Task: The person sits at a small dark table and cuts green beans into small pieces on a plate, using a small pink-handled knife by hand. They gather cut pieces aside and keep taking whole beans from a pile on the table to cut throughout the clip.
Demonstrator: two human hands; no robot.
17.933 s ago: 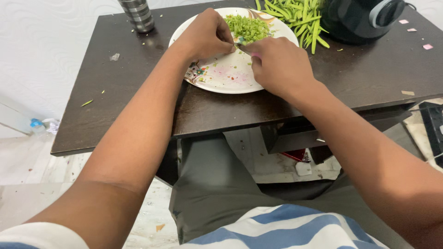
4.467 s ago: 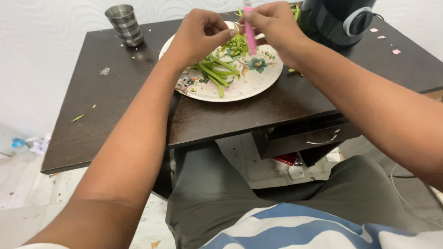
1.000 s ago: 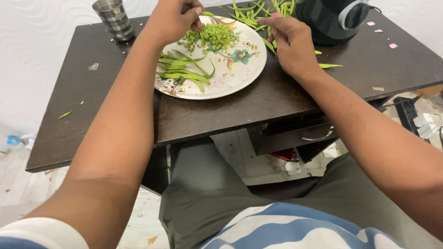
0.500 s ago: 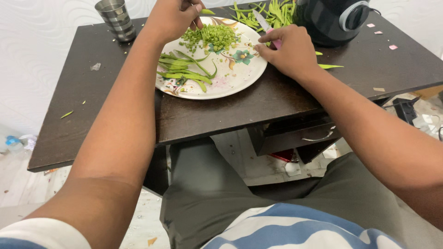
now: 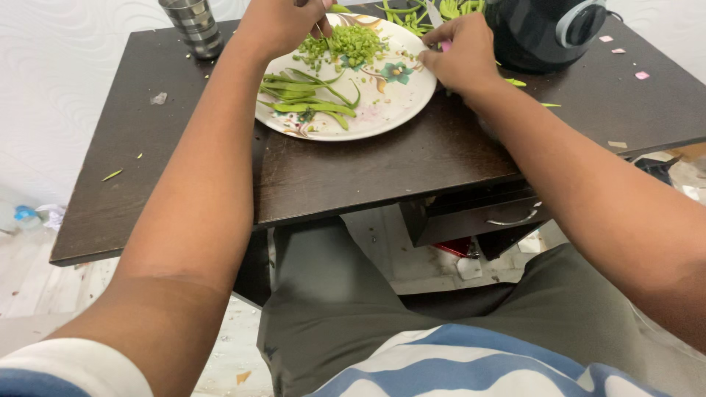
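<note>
A white floral plate [image 5: 382, 110] sits on the dark wooden table [image 5: 353, 169]. On it lie whole green beans [image 5: 301, 95] and a pile of chopped green bean pieces [image 5: 351, 44]. My left hand [image 5: 283, 22] rests at the plate's far left rim, fingers curled beside the chopped pile; what it holds is hidden. My right hand [image 5: 460, 55] is at the plate's right rim, closed around a pink-handled knife [image 5: 435, 18] whose blade points away from me. More uncut beans [image 5: 412, 13] lie beyond the plate.
A steel tumbler [image 5: 193, 26] stands at the back left. A black appliance [image 5: 548, 29] stands at the back right. Small scraps dot the table. A drawer with a metal handle [image 5: 507, 219] hangs under the table edge, above my lap.
My right hand has closed on the knife and drawn toward the plate's right rim. My left hand stays at the chopped pile. The view has shifted slightly.
</note>
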